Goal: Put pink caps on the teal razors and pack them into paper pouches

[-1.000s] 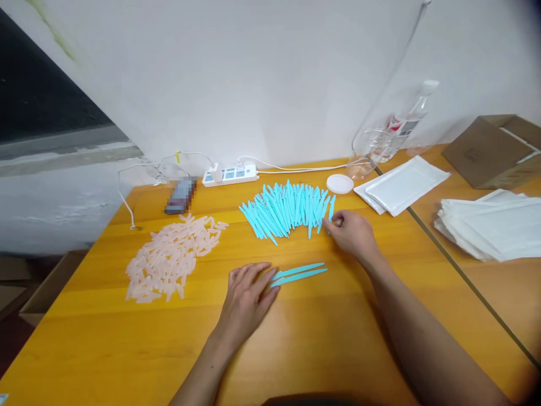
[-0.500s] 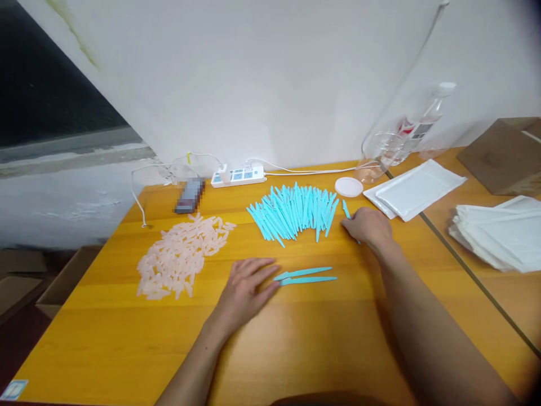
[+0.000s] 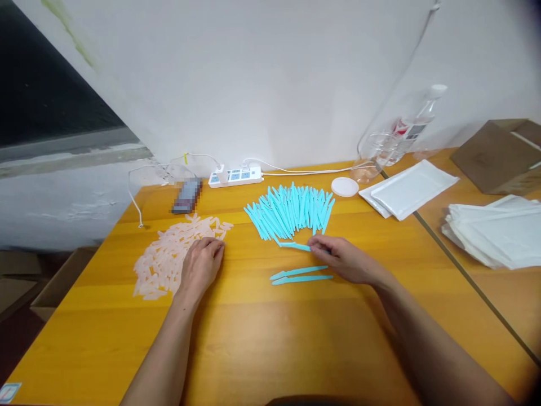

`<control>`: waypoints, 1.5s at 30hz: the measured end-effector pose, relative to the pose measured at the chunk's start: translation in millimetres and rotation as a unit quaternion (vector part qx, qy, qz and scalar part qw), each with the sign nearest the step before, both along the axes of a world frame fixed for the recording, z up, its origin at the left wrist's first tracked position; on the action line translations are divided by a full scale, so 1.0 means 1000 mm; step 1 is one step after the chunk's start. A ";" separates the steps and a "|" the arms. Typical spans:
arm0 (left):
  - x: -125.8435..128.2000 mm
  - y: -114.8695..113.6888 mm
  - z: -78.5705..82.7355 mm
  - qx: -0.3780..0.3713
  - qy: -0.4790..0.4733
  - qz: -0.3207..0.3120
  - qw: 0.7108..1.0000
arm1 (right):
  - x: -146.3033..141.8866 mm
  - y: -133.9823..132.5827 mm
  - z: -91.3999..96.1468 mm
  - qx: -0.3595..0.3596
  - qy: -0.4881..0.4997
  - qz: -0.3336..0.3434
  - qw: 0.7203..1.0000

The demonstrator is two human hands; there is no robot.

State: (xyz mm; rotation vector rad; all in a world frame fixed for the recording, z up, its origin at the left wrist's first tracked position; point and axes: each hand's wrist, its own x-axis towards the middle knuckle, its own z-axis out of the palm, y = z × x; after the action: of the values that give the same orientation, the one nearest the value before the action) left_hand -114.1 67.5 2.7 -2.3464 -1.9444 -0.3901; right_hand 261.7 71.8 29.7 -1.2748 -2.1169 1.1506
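Head view: left hand (image 3: 202, 262) half-open on pink pieces (image 3: 163, 264), right hand (image 3: 344, 259) pinching teal stick (image 3: 293, 246).

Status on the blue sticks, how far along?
Early, it seems. Done: two blue sticks lie apart in front of the big blue pile. In hand: right hand pinches a third stick; left hand rests on the pink caps. Left: that pile and the caps.

blue fan (image 3: 291, 211): many slim turquoise sticks, spread flat, at 12 o'clock.
blue stick (image 3: 293, 246): one alike, flat, tip toward 9 o'clock, at 6 o'clock of the blue fan.
pink caps (image 3: 169, 256): pale translucent loose heap, at 9 o'clock.
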 end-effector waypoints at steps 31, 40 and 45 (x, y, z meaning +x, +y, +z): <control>0.021 -0.027 0.017 -0.094 -0.190 -0.048 0.976 | -0.020 -0.010 -0.014 0.010 -0.019 0.013 1.000; 0.065 -0.041 0.019 -0.276 -0.400 -0.058 0.872 | -0.020 -0.013 -0.008 0.007 -0.023 0.022 0.999; 0.079 -0.040 0.016 -0.267 -0.418 -0.059 0.866 | -0.022 -0.015 -0.008 0.023 -0.019 0.029 0.999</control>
State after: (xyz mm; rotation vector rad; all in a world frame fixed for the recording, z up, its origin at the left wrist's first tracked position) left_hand -35.3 27.5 19.1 -2.9756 -2.5030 -1.1901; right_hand 239.3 56.6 22.0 -1.2321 -2.2076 1.1031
